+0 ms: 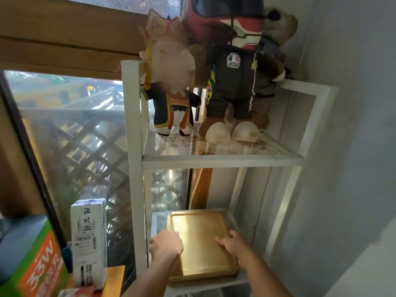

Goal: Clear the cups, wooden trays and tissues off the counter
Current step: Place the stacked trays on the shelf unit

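Note:
A wooden tray [202, 243] lies flat on the lower shelf of a white metal rack [135, 159]; it looks like a stack of trays, seen from the layered front edge. My left hand [166, 245] grips the tray's left side with the fingers curled over its rim. On the tray's right edge rests my right hand [232, 243], thumb on top and fingers wrapped around the rim. No cups or tissues are in sight.
Plush dolls [233, 82] stand on the rack's mesh upper shelf [214, 146]. A white carton [89, 243] and a green and orange box [40, 264] sit on a wooden surface at lower left. A window with lattice is behind, a grey wall on the right.

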Demonstrator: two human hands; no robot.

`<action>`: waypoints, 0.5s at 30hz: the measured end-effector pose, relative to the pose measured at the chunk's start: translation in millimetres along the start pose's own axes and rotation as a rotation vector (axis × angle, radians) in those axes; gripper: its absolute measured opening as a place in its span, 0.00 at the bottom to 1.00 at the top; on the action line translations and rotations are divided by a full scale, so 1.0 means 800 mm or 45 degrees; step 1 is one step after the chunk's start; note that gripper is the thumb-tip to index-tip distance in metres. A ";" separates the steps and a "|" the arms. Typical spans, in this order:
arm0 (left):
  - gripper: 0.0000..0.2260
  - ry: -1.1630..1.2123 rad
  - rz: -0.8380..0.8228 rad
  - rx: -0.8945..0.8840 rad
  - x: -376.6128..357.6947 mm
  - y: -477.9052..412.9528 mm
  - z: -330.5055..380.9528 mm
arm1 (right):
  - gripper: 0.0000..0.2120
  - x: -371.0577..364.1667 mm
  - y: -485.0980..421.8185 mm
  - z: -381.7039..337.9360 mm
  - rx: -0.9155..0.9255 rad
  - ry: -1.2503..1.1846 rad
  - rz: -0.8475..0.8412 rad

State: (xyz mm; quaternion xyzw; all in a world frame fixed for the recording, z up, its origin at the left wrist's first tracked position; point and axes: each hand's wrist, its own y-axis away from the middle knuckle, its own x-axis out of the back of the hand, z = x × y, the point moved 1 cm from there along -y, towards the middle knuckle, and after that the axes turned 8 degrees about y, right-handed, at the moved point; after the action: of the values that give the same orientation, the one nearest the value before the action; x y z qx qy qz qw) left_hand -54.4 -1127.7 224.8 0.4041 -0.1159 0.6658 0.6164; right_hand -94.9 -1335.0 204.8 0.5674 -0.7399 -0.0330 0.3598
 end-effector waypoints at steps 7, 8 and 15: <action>0.15 0.214 0.055 0.106 -0.007 0.002 -0.003 | 0.35 -0.002 -0.003 0.000 0.050 -0.024 0.036; 0.15 0.245 0.062 0.112 -0.007 0.001 -0.003 | 0.36 -0.002 -0.003 0.000 0.054 -0.035 0.050; 0.14 0.287 0.065 0.059 -0.008 -0.002 -0.008 | 0.35 0.001 -0.001 0.000 0.060 -0.014 0.080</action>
State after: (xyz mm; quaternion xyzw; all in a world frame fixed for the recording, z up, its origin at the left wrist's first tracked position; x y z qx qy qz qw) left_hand -55.9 -1128.0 216.0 0.3377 -0.0408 0.7251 0.5988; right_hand -94.2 -1336.4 205.0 0.5520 -0.7599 -0.0073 0.3432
